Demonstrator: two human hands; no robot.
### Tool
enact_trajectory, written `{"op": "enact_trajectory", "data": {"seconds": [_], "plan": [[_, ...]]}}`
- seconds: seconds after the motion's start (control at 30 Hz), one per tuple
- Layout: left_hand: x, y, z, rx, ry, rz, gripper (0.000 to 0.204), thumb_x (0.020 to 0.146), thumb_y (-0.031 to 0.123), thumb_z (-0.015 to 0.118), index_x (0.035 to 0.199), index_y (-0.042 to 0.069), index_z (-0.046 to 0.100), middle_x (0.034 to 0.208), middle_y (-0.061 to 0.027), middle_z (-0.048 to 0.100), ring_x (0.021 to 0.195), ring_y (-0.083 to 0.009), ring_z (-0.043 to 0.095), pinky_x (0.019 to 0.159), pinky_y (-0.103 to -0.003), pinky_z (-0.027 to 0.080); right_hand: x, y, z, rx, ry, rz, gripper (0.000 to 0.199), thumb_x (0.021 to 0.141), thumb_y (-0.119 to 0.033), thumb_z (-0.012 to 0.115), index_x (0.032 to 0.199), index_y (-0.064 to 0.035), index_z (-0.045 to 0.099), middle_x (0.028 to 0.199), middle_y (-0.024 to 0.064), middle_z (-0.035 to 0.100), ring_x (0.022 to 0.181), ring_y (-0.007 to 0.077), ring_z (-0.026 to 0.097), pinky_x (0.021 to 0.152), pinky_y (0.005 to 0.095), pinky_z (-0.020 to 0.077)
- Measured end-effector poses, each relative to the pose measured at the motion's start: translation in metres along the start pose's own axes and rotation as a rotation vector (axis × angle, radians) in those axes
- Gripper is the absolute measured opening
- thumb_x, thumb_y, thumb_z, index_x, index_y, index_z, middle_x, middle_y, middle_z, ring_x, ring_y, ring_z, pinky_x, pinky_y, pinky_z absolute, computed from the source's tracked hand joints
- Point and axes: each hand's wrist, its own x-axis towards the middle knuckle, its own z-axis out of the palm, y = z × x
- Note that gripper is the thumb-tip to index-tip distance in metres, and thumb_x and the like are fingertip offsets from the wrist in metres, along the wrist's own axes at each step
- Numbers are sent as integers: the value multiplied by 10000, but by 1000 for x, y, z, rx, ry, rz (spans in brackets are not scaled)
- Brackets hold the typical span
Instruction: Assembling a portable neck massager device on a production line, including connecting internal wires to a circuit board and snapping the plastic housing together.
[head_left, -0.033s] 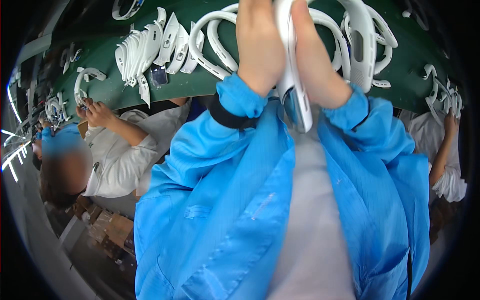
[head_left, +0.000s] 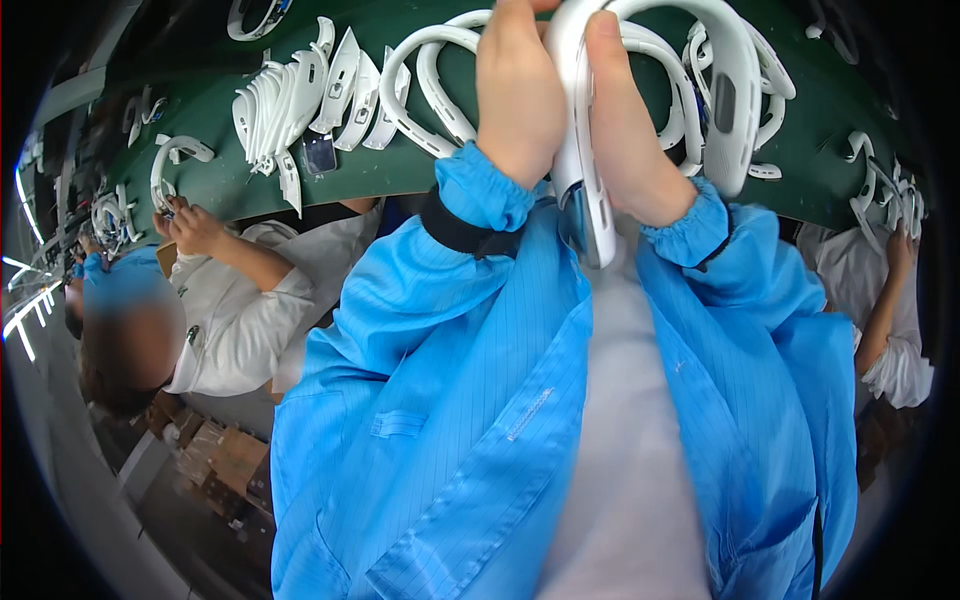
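Observation:
Between my hands, at the top centre, is a white curved plastic neckband [head_left: 733,115] that looks like a neck fan. One of its arms runs down between my palms, and the other curves over to the right with a grey oval grille. My left hand [head_left: 520,105] grips the near arm from the left; the upper edge of the picture cuts off some fingertips. From the right, my right hand [head_left: 632,140] presses against the same arm, thumb pointing up along it. The lower end of the arm hangs in front of my chest and shows a dark gap along its side.
On the green table [head_left: 345,180] lie a row of nested white curved shells [head_left: 275,115], a small dark square part [head_left: 320,153] and more white neckbands [head_left: 430,90]. A co-worker [head_left: 235,290] sits at left handling a white part; another person's arm [head_left: 890,300] is at right.
My hands and the neckband have shifted slightly down. The neckband's right arm has swung a little and moved lower. My right wrist has come slightly left.

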Motion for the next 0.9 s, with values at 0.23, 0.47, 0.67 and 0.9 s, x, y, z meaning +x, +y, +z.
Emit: {"op": "enact_trajectory", "data": {"seconds": [0.23,0.47,0.67,0.9], "plan": [[-1,4,8,268,-51,57,494,974,305,304,754,-33,589,666,-99,594,594,-165,544,532,-286,413,-5,9,-21,329,-38,189,431,968,-419,327,1060,-55,539,918,43,587,813,117,556,722,245,465],[-18,-3,-2,101,82,91,460,956,380,326,934,13,603,804,-62,622,716,-130,579,658,-261,453,-28,-16,5,-135,-99,-49,491,942,-512,346,941,-61,540,787,34,550,704,93,509,638,239,423],[-27,0,-1,635,87,510,455,969,343,269,961,17,588,788,-64,612,697,-137,568,650,-252,455,-25,-21,10,-452,-263,-346,533,970,-479,275,976,-12,531,812,59,561,735,145,508,678,274,421],[2,-28,-8,949,285,877,384,964,305,312,999,8,553,842,-78,603,720,-150,558,658,-273,452,-1,-1,-3,-397,-131,-171,588,956,-509,287,912,10,560,752,50,562,697,109,505,613,250,417]]}}
